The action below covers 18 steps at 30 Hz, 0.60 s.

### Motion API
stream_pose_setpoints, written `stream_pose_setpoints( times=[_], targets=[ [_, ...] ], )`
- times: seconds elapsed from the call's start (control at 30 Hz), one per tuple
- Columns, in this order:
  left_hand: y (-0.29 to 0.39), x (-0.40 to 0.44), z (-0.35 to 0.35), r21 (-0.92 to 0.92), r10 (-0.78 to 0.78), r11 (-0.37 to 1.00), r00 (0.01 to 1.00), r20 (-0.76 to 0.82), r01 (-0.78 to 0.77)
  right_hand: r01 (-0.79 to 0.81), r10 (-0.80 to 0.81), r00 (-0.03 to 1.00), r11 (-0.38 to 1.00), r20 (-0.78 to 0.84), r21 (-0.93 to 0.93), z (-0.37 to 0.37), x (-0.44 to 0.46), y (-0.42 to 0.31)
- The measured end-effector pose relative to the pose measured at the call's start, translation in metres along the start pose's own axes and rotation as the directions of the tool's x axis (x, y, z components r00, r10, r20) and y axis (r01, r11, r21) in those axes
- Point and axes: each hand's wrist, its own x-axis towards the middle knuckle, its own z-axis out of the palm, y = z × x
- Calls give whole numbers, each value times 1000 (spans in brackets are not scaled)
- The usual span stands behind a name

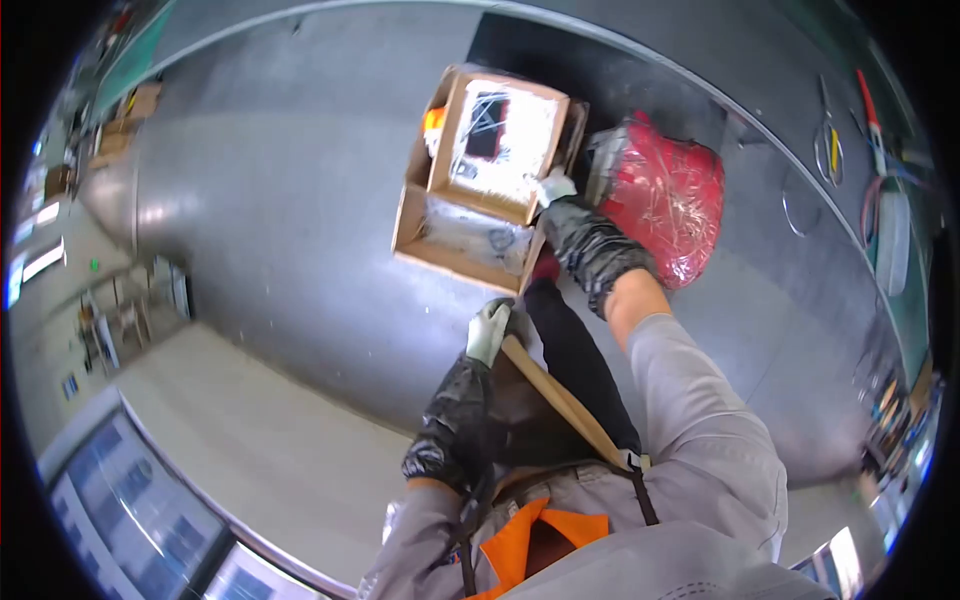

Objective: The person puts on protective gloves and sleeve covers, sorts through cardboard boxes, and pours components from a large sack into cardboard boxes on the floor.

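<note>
My right hand (553, 187), in a pale glove, is closed on the lower right wall of a small open cardboard box (445, 140). Inside the small box, a dark rectangular piece (487, 127) and thin pale strips lie against a bright white interior. The small box sits in or on a larger cardboard box (440, 262), whose lower part shows clear plastic (465, 228). Below the larger box's near corner, my left hand (488, 330) is closed, also gloved; what its fingers hold is hidden. A tan strip (560, 400) runs from beside it to my waist.
A red bundle in clear wrap (672, 200) lies right of the boxes on the grey surface (280, 180). An orange item (433, 118) shows at the larger box's left. Scissors (830, 150) and a red-handled tool (870, 110) lie beyond the ledge at right.
</note>
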Motion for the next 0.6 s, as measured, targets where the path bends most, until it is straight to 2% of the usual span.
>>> stream_pose_setpoints(
  times=[0.07, 0.13, 0.17, 0.2, 0.27, 0.33, 0.4, 0.47, 0.5, 0.53, 0.6],
  targets=[
    [37, 6, 3, -180, -37, 983, 998, 57, 46, -81, 76, 992, 996, -105, -46, 14, 0, 2],
    [34, 21, -3, -357, -146, 908, 964, 221, 219, -122, 122, 992, 992, 38, -8, 14, 12, 14],
    [24, 22, -3, -319, -140, 919, 948, 285, 231, -87, 84, 995, 994, 54, 63, 10, -1, 13],
    [16, 31, -10, -229, -102, 957, 948, 302, 176, -113, 112, 994, 989, 16, 93, 7, -1, 13],
    [7, 53, -30, -62, -11, 998, 958, 287, 30, -49, 47, 995, 999, -90, -14, 14, 5, 3],
    [40, 36, -38, 12, -3, 1000, 959, 282, 0, -4, -43, 955, 987, -292, -158, 31, 5, 5],
    [45, 30, -56, 63, 4, 998, 967, 256, -21, 121, -131, 991, 974, -40, -192, 16, 0, 9],
    [33, 31, -74, 43, -45, 998, 969, 243, 36, 62, -82, 944, 996, -320, -71, 30, -4, 9],
    [26, 31, -83, 34, -74, 997, 963, 261, 68, 59, -76, 947, 996, -313, -63, 44, -8, 6],
    [21, 29, -92, 38, -79, 997, 957, 279, 71, 125, -154, 959, 984, -237, -130, 49, -11, 7],
    [9, 38, -109, -9, -78, 996, 957, 278, 84, 211, -253, 956, 945, -150, -251, 20, -9, 16]
  ],
)
